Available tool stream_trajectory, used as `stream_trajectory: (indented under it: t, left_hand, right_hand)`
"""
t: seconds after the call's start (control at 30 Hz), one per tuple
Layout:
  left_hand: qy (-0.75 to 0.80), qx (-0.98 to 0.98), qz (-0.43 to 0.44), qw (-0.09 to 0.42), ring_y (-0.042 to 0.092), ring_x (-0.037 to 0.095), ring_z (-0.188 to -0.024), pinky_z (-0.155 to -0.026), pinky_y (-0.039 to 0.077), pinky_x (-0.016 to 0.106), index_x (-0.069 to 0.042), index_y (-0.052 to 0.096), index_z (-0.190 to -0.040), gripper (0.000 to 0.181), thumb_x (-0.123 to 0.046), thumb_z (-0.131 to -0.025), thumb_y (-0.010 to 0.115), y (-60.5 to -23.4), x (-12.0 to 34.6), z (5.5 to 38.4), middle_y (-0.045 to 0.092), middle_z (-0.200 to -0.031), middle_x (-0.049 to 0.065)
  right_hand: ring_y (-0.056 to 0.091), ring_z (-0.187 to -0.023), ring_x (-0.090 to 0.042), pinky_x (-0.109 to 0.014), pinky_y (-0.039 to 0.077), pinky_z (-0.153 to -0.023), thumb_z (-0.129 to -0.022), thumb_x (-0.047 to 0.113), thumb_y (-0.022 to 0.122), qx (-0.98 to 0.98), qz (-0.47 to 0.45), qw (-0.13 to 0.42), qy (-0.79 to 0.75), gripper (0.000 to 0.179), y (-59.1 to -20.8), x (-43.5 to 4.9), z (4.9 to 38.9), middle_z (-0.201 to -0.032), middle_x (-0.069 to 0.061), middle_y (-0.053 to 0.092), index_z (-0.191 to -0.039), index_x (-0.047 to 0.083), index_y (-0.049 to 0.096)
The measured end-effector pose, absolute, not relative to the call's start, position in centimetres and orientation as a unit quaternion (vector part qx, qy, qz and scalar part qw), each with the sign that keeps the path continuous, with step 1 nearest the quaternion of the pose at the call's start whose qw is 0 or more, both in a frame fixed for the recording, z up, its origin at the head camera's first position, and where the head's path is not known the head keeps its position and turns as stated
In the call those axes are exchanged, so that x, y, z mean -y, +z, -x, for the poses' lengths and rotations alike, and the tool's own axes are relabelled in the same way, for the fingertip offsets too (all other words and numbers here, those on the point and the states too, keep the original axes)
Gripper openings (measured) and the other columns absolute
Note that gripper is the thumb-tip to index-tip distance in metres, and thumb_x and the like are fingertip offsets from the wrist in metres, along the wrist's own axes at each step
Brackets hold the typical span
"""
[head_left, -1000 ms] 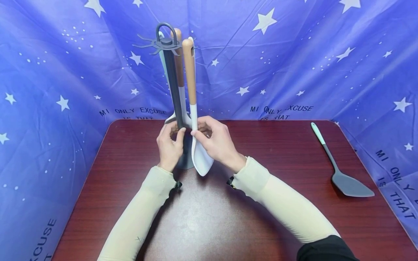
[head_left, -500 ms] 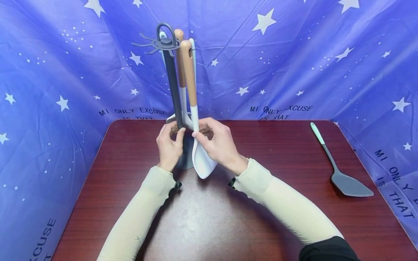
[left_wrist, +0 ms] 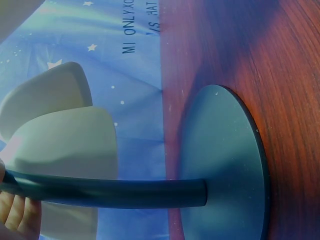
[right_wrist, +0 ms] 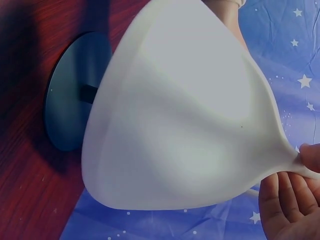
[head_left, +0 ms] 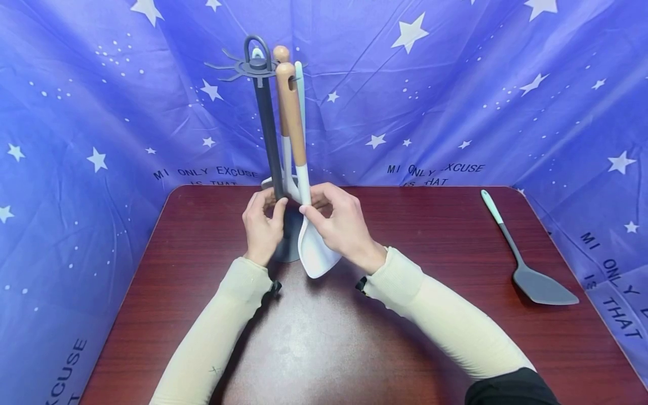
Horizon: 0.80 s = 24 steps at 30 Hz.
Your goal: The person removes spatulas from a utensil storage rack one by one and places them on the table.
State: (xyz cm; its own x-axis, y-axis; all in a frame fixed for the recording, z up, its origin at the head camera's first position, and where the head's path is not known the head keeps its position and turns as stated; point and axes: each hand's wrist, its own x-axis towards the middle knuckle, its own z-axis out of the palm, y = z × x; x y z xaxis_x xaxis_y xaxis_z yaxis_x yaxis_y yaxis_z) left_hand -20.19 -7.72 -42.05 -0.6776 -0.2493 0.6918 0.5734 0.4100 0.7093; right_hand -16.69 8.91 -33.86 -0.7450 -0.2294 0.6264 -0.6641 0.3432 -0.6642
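A dark utensil stand (head_left: 268, 135) stands upright at the back of the table, with a ring of hooks and a loop on top. My left hand (head_left: 264, 225) grips its post low down, above the round base (left_wrist: 225, 145). My right hand (head_left: 344, 222) pinches the neck of a white turner (right_wrist: 175, 115) with a wooden handle (head_left: 292, 124). The turner's head points down in front of the base, and the handle's top, with its hole, is right at a hook. Behind it hang another wooden-handled utensil (head_left: 282, 124) and a mint-handled one (head_left: 301, 95), their lower ends partly hidden.
A grey turner with a mint handle (head_left: 541, 286) lies at the right side of the dark red table (head_left: 430, 247). A blue curtain with white stars (head_left: 430, 112) hangs close behind and beside the table.
The held turner's handle top has moved left toward the hook ring, and its head has turned. The hook ring and the hanging utensils have rotated, the utensils shifting right. My left hand stays put.
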Motion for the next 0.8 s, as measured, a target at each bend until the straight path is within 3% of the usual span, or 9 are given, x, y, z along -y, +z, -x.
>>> stream_trajectory:
  t: [0.4,0.67,0.8]
  left_hand:
    - [-0.527,0.747,0.109,0.39,0.064,0.024,-0.079,-0.07,0.053,0.03,0.001,0.067,-0.1,0.019,-0.004,-0.083,0.073,-42.1,7.7,20.3,0.066,-0.088,0.013]
    - [-0.533,0.74,0.109,0.396,0.062,0.035,-0.076,-0.068,0.054,0.045,0.011,0.064,-0.096,0.018,0.01,-0.079,0.07,-40.3,6.9,19.2,0.063,-0.084,0.023]
    - [-0.534,0.74,0.106,0.394,0.062,0.036,-0.076,-0.069,0.055,0.046,0.012,0.063,-0.096,0.018,0.012,-0.079,0.069,-39.6,6.8,18.7,0.062,-0.084,0.024]
  right_hand:
    - [0.063,-0.07,-0.008,-0.022,0.054,-0.061,-0.08,0.003,0.073,0.79,-0.284,0.232,0.491,0.018,-33.8,-9.0,16.6,-0.082,-0.003,0.068,-0.096,0.004,0.067]
    - [0.063,-0.069,-0.009,-0.023,0.054,-0.06,-0.079,0.002,0.073,0.787,-0.286,0.234,0.494,0.018,-33.6,-9.1,16.5,-0.081,-0.004,0.067,-0.095,0.003,0.067]
    - [0.063,-0.068,-0.009,-0.026,0.054,-0.059,-0.079,0.001,0.073,0.786,-0.284,0.233,0.498,0.017,-33.7,-9.1,16.5,-0.08,-0.004,0.067,-0.094,0.003,0.067]
